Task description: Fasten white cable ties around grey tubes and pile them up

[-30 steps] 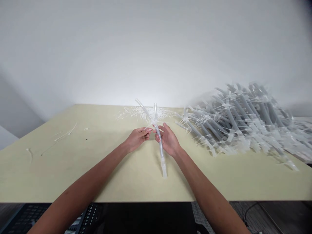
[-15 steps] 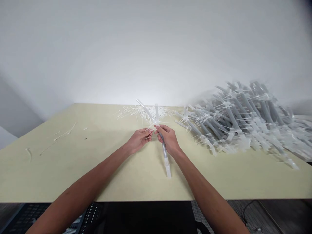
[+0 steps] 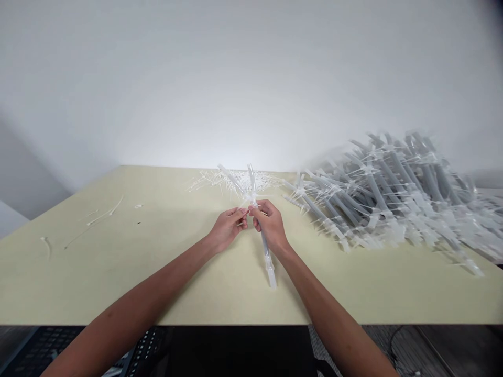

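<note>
My right hand [image 3: 270, 224] is closed around a clear, branched tube assembly [image 3: 265, 251], just under its fork. Two short clear branches point up and away from the fork, and the lower end with a whitish fitting points toward the table's front edge. Beside it on the left, my left hand [image 3: 230, 226] pinches something too small to make out, with its fingertips close to the right hand's. Thin white tie ends stick out around the fork. Behind the fork lies a spread heap of white cable ties [image 3: 220, 179].
A large pile of similar tube assemblies [image 3: 373, 193] covers the right of the pale yellow table [image 3: 176, 303]. Loose ties [image 3: 104, 215] and small scraps lie at the left. A white wall [image 3: 243, 78] stands behind; a dark crate [image 3: 43, 345] is below the front edge.
The fork end of the tube has tilted slightly, its upright branch tip shifting a little left and up. Both hands stay close together with small finger movements.
</note>
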### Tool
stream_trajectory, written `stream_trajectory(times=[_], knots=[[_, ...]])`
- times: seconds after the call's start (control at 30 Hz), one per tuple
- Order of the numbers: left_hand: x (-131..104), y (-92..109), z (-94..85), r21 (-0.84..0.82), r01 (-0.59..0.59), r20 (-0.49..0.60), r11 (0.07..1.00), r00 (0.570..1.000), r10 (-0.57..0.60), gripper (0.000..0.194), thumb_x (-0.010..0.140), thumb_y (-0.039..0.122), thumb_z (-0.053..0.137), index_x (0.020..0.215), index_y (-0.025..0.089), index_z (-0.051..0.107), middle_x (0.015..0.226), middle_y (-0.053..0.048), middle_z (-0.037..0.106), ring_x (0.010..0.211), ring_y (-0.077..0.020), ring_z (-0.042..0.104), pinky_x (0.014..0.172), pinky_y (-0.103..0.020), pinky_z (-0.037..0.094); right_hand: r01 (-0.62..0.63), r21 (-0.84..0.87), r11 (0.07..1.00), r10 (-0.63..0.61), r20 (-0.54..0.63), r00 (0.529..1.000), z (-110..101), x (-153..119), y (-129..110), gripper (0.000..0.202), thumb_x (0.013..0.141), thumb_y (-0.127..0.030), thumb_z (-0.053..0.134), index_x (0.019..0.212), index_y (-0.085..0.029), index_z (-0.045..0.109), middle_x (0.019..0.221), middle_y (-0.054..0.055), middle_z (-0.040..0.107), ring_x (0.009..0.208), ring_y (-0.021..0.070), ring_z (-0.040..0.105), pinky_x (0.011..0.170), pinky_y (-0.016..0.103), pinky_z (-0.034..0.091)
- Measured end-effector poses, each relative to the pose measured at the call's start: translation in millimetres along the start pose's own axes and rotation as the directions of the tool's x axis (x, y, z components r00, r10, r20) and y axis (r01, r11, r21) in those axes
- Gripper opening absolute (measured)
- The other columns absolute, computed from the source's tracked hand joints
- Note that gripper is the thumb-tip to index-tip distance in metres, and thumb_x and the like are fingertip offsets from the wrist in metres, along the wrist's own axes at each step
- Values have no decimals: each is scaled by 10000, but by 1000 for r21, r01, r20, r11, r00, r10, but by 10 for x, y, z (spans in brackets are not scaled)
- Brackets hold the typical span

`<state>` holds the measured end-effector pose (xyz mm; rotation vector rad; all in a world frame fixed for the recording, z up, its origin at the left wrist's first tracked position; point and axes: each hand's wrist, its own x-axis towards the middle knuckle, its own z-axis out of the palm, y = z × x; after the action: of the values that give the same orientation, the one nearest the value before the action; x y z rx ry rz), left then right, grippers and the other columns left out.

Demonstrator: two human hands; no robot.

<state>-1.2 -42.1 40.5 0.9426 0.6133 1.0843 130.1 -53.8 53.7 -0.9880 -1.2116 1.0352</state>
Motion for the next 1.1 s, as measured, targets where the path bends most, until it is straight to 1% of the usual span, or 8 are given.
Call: stream_trajectory(times=[0.13,0.23,0.33,0.53,0.63,0.83,0.97,1.1], knots=[[-12,-50,57,-126,24,-36,992,999,-29,198,709,309,662,722,132,576,655,7,461,616,-81,454,688,-264,413,37,-74,997,-37,0,999,25,-38,-3,259,721,-447,589,788,-205,527,627,-33,541,445,74,440,400,210,331],[-5,-54,57,-147,27,-53,989,998,-35,183,705,292,669,718,135,576,656,9,456,618,-77,447,670,-251,411,40,-117,992,-41,-9,999,19,-39,8,276,725,-469,578,798,-206,531,644,-28,544,459,78,446,407,211,343],[3,-23,34,-122,15,-36,992,999,-19,190,697,296,676,703,138,570,662,10,465,621,-74,449,681,-250,409,33,-139,990,-36,-22,999,4,-26,15,321,707,-493,590,826,-199,543,682,-15,567,454,75,446,400,214,333],[-9,56,7,-10,-13,22,1000,1000,13,188,714,316,652,739,138,594,701,0,502,642,-83,469,716,-266,398,6,-100,995,-10,-42,999,-15,-4,2,408,587,-512,681,814,-195,560,677,-13,584,420,76,432,372,219,297],[-14,69,11,40,-38,19,998,999,37,187,726,318,635,742,136,596,713,-2,500,646,-83,462,732,-273,393,2,-108,994,-8,-58,998,-14,-7,-6,394,626,-515,649,833,-189,573,636,-11,576,414,80,427,367,220,298],[-8,41,60,100,-71,-70,992,994,78,228,709,320,622,615,141,517,641,12,456,603,-82,418,661,-260,374,-5,-124,992,-5,-79,997,-1,-18,-4,391,683,-495,608,907,-176,593,638,12,603,414,81,418,367,218,310],[1,19,84,86,-98,-100,991,989,107,261,698,272,614,544,147,445,575,27,379,580,-82,372,597,-249,339,-2,-131,991,-11,-99,995,-4,-1,12,398,688,-500,598,896,-162,607,665,32,627,410,81,420,366,223,314],[1,23,80,59,-114,-104,992,987,120,244,696,219,606,542,148,430,570,30,351,573,-80,348,572,-246,318,-19,-145,989,1,-121,993,-18,24,29,430,672,-512,602,893,-144,619,668,50,644,408,83,427,360,223,326]])
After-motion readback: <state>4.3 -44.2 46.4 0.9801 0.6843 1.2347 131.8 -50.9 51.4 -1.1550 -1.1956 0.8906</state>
